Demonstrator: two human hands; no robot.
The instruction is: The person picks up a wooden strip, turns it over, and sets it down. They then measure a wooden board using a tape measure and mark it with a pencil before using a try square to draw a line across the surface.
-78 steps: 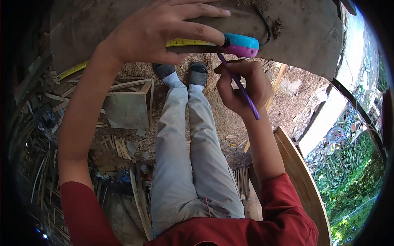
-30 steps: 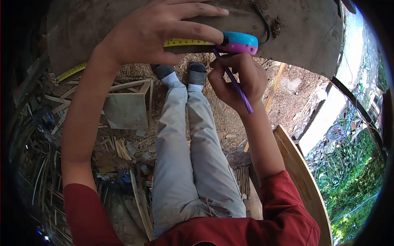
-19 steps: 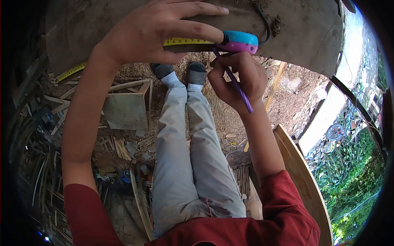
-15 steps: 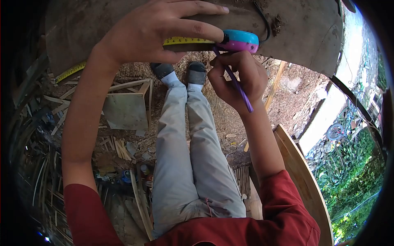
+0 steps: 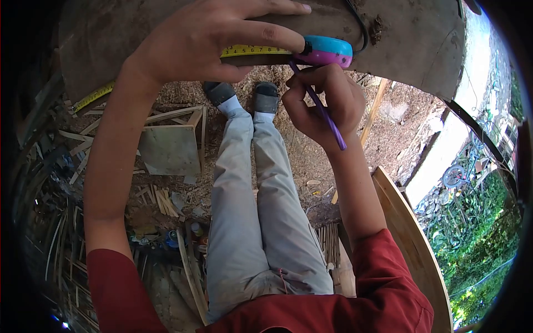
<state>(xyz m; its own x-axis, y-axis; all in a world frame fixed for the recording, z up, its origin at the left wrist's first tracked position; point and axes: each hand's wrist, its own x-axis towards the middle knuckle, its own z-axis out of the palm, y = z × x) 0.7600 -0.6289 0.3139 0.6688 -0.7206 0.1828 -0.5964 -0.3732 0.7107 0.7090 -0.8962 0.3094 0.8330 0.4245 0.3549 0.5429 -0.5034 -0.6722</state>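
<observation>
My left hand (image 5: pixel 202 41) lies spread over the yellow blade of a tape measure (image 5: pixel 327 51), fingers stretched out, one fingertip touching the black piece at the mouth of its blue and pink case. Its thumb points along the front edge of a brown board (image 5: pixel 405 53). The blade passes under this hand and shows again at the left, past the wrist. Closed round a purple pencil (image 5: pixel 321 108), my right hand (image 5: pixel 328 105) is just below the case. The pencil's upper end meets the board's edge beside the blade; its tip is hard to make out.
A dark cord (image 5: pixel 362 25) lies on the board behind the case. Below are my legs (image 5: pixel 239 194), a wooden frame with a panel (image 5: pixel 169 150), and wood scraps on the ground. A curved wooden piece (image 5: pixel 413 244) stands by my right arm. Outside at right is a bicycle (image 5: pixel 455 176).
The tape measure's case and board edge appear slightly higher in view. My right hand and the pencil have shifted slightly up and right; both hands keep the same pose.
</observation>
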